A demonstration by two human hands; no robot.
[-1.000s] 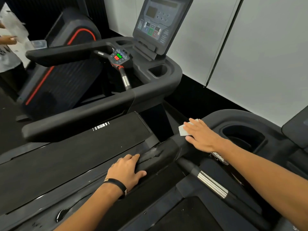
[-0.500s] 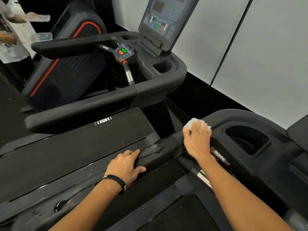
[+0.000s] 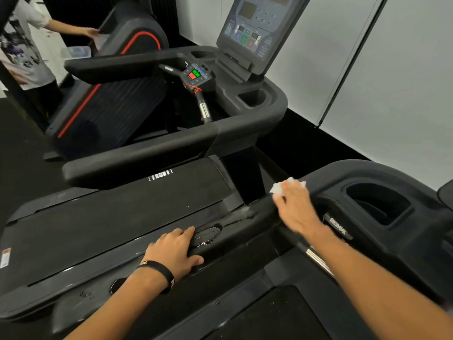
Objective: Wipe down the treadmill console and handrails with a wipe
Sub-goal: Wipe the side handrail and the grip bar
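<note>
My right hand (image 3: pixel 296 209) lies flat on a white wipe (image 3: pixel 278 188) and presses it onto the black left handrail (image 3: pixel 240 222) where the rail meets the console housing (image 3: pixel 343 175). The wipe sticks out past my fingertips. My left hand (image 3: pixel 171 249), with a black wristband, holds the same handrail lower down, fingers over the top and thumb on the near side. A wet shiny patch (image 3: pixel 208 235) lies on the rail just ahead of my left fingers. The console screen is mostly out of view at the right edge.
A cup holder (image 3: pixel 377 204) is sunk into the console housing to the right of my right hand. A metal pulse grip (image 3: pixel 318 262) runs under my right forearm. A second treadmill (image 3: pixel 147 155) with its console (image 3: pixel 252 28) stands to the left. A person (image 3: pixel 22 45) stands at the top left.
My right hand has slid the wipe along the rail toward the console corner and turned its fingers away from me. My left hand has stayed on the rail.
</note>
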